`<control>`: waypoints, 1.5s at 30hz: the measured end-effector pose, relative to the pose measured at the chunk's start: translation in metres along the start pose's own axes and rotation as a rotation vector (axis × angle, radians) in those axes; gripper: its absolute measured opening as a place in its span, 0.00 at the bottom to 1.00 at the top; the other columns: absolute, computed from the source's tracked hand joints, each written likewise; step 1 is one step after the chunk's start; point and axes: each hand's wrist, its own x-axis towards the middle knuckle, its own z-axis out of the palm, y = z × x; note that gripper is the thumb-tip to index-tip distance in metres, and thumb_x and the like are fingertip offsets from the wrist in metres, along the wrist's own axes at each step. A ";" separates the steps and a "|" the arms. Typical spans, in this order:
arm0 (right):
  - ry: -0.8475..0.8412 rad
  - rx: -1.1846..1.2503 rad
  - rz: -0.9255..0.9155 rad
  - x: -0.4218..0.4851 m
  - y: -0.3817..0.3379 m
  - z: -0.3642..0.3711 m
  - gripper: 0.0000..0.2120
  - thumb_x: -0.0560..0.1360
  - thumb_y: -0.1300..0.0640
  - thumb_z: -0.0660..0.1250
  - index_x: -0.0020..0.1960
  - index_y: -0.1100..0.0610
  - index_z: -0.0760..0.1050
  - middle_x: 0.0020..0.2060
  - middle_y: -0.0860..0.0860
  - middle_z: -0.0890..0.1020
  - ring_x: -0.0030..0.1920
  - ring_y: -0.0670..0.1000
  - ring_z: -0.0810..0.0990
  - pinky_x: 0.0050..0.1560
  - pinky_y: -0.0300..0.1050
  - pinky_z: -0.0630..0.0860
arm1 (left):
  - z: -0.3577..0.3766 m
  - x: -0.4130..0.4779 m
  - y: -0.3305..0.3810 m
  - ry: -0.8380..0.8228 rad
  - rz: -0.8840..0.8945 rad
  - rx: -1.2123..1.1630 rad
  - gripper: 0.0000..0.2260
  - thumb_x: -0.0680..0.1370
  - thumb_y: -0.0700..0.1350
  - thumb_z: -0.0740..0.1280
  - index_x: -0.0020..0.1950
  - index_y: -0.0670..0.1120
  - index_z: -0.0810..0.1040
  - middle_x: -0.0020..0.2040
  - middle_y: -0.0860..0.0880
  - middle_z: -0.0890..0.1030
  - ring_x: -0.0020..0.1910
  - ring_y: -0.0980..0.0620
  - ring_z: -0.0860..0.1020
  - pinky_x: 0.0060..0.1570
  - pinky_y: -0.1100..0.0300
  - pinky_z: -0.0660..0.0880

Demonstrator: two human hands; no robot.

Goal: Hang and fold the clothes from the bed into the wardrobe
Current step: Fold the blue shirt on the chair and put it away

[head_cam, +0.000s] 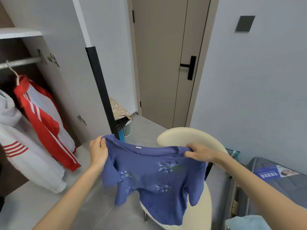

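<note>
Our left hand [98, 151] and right hand [198, 151] pinch the blue top [149, 176] by its shoulders, above the cream chair [191, 135].

The top [152, 176] is soft, matt knit cloth, with leaf motifs stitched on in paler thread. The rail [21, 62] is bright bare metal, as are the hinges [54, 59]. The jacket [44, 120] is smooth, thin cloth with a faint sheen; the hoodie [25, 155] looks thicker and softer. The wardrobe door [66, 63] is a smooth matt panel with a matt black edge strip [99, 90]. The room door [157, 63] is also matt and smooth, its handle [189, 67] dull black. The floor [142, 130] is matt grey tile. The chair [187, 135] has a smooth cream back and a fuzzy seat. The basket [127, 130] is pale plastic lattice. The mattress [282, 193] is grey cloth bearing a glossy printed label [275, 173].
</note>
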 end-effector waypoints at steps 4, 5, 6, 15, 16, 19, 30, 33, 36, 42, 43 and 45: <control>0.122 0.101 0.018 -0.013 0.001 0.006 0.12 0.80 0.64 0.53 0.38 0.56 0.65 0.36 0.50 0.69 0.39 0.50 0.66 0.41 0.43 0.62 | 0.011 0.000 -0.006 -0.045 0.018 0.099 0.14 0.84 0.40 0.53 0.59 0.39 0.76 0.56 0.36 0.76 0.57 0.37 0.73 0.59 0.45 0.71; 0.177 0.110 0.011 -0.016 0.003 0.007 0.11 0.79 0.66 0.54 0.40 0.58 0.69 0.38 0.51 0.73 0.42 0.51 0.69 0.43 0.43 0.64 | 0.013 -0.002 -0.006 -0.062 0.027 0.089 0.14 0.84 0.40 0.53 0.59 0.39 0.76 0.57 0.37 0.77 0.57 0.38 0.73 0.57 0.47 0.71; 0.247 0.122 -0.004 -0.018 0.004 0.009 0.10 0.78 0.68 0.54 0.43 0.60 0.72 0.41 0.53 0.76 0.45 0.54 0.72 0.45 0.41 0.66 | 0.015 -0.004 -0.005 -0.071 0.034 0.069 0.13 0.84 0.40 0.54 0.59 0.40 0.76 0.57 0.38 0.78 0.57 0.40 0.74 0.56 0.50 0.70; 0.911 0.475 -0.037 -0.055 0.001 0.026 0.13 0.81 0.65 0.56 0.50 0.52 0.77 0.45 0.44 0.80 0.47 0.43 0.76 0.45 0.24 0.67 | 0.024 -0.014 0.012 -0.089 0.013 -0.112 0.09 0.82 0.39 0.59 0.55 0.38 0.78 0.51 0.41 0.80 0.49 0.46 0.76 0.48 0.57 0.69; 0.952 0.518 -0.030 -0.058 -0.002 0.028 0.13 0.81 0.64 0.56 0.49 0.50 0.76 0.46 0.44 0.80 0.47 0.42 0.76 0.46 0.26 0.67 | 0.026 -0.017 0.018 -0.096 0.018 -0.142 0.09 0.82 0.39 0.58 0.54 0.39 0.78 0.50 0.43 0.79 0.49 0.48 0.75 0.47 0.59 0.68; 1.102 0.533 -0.014 -0.071 -0.011 0.029 0.11 0.79 0.59 0.63 0.44 0.43 0.75 0.44 0.45 0.80 0.45 0.40 0.76 0.46 0.36 0.70 | 0.030 -0.029 0.041 -0.070 0.113 -0.237 0.08 0.82 0.40 0.57 0.50 0.46 0.76 0.45 0.49 0.78 0.47 0.48 0.75 0.43 0.59 0.68; 1.504 0.270 0.118 -0.118 -0.022 0.040 0.04 0.72 0.53 0.74 0.40 0.53 0.83 0.31 0.51 0.73 0.38 0.52 0.71 0.46 0.50 0.65 | 0.038 -0.075 0.058 0.141 0.692 -0.140 0.12 0.81 0.44 0.59 0.54 0.39 0.80 0.50 0.44 0.83 0.49 0.51 0.78 0.52 0.61 0.71; 1.507 0.285 0.149 -0.122 -0.017 0.050 0.03 0.72 0.53 0.74 0.41 0.51 0.83 0.31 0.49 0.75 0.40 0.49 0.71 0.50 0.49 0.66 | 0.044 -0.081 0.052 0.077 0.658 -0.143 0.14 0.82 0.47 0.58 0.54 0.40 0.80 0.50 0.46 0.83 0.48 0.49 0.79 0.49 0.62 0.72; 1.475 0.284 0.194 -0.117 -0.003 0.055 0.04 0.72 0.52 0.73 0.41 0.52 0.83 0.33 0.48 0.78 0.41 0.49 0.71 0.50 0.51 0.66 | 0.057 -0.081 0.046 0.010 0.608 -0.073 0.11 0.82 0.45 0.60 0.54 0.41 0.80 0.50 0.47 0.83 0.48 0.46 0.79 0.49 0.56 0.72; 1.203 0.196 0.414 -0.087 0.045 0.064 0.10 0.76 0.46 0.67 0.45 0.51 0.82 0.40 0.49 0.81 0.47 0.55 0.70 0.45 0.45 0.52 | 0.091 -0.070 0.024 -0.206 0.548 0.173 0.08 0.82 0.43 0.58 0.51 0.44 0.77 0.47 0.47 0.81 0.46 0.43 0.77 0.49 0.48 0.72; 1.163 0.202 0.434 -0.079 0.055 0.065 0.10 0.77 0.46 0.66 0.43 0.51 0.81 0.39 0.49 0.80 0.47 0.56 0.71 0.46 0.46 0.53 | 0.098 -0.067 0.019 -0.251 0.547 0.223 0.08 0.82 0.43 0.58 0.50 0.44 0.76 0.45 0.46 0.81 0.45 0.42 0.77 0.48 0.49 0.71; 1.089 0.222 0.472 -0.061 0.074 0.068 0.11 0.77 0.47 0.65 0.37 0.48 0.76 0.34 0.50 0.78 0.47 0.57 0.71 0.46 0.47 0.54 | 0.113 -0.061 0.011 -0.332 0.524 0.314 0.08 0.83 0.42 0.57 0.49 0.43 0.74 0.45 0.45 0.80 0.44 0.40 0.77 0.46 0.49 0.70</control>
